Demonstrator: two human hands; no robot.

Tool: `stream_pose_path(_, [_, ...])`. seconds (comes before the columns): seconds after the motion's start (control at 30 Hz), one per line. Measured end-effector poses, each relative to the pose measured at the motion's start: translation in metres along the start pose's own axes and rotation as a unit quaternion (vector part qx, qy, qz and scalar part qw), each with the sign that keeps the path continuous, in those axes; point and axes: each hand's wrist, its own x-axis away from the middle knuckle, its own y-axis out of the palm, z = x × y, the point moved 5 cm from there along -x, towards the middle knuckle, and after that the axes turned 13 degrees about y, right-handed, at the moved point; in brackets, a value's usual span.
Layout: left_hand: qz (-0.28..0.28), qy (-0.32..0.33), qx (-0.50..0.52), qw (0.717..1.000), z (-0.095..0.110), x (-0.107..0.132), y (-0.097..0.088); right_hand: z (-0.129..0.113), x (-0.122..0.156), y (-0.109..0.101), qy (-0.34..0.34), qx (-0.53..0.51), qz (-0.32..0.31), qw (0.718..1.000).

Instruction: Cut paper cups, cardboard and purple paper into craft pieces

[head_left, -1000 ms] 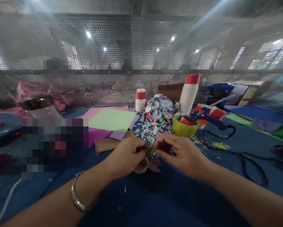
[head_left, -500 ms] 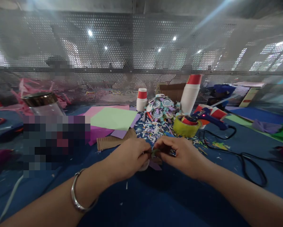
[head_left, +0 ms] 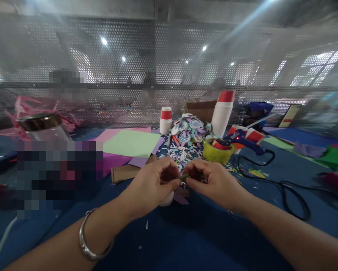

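My left hand (head_left: 153, 184) and my right hand (head_left: 211, 182) meet over the blue table, fingers curled and pinched. Between their fingertips is a small green strip (head_left: 183, 176), held from both ends. A silver bangle (head_left: 86, 244) sits on my left wrist. Under my left hand a small white round thing (head_left: 166, 199) shows, and a purple paper scrap (head_left: 180, 198) lies beside it on the table.
A yellow tape roll (head_left: 216, 151), a blue glue gun (head_left: 246, 141) with a black cord (head_left: 284, 188), stacked red-and-white paper cups (head_left: 222, 113), round paper pieces (head_left: 187, 127), confetti scraps (head_left: 180, 153), coloured paper sheets (head_left: 131, 145) and brown cardboard (head_left: 125, 173) lie beyond. A perforated screen (head_left: 157, 67) closes the back.
Both hands have drawn closer together and a little toward the far side; the green strip is pinched more tightly between them. The view has shifted slightly.
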Motion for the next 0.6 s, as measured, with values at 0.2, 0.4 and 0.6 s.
stream_pose_path(0.2, [0.043,-0.047,0.109,0.992,-0.01,-0.005,-0.001,0.005,0.002,0.001,-0.004,-0.036,0.007,0.999])
stream_pose_path(0.4, [0.078,-0.103,0.189,0.973,-0.012,-0.003,-0.002,-0.001,0.007,0.0,-0.037,-0.008,0.03,0.999])
stream_pose_path(0.6, [0.069,-0.116,0.215,0.967,-0.011,-0.001,0.0,-0.007,0.007,-0.001,-0.061,0.021,0.047,0.997])
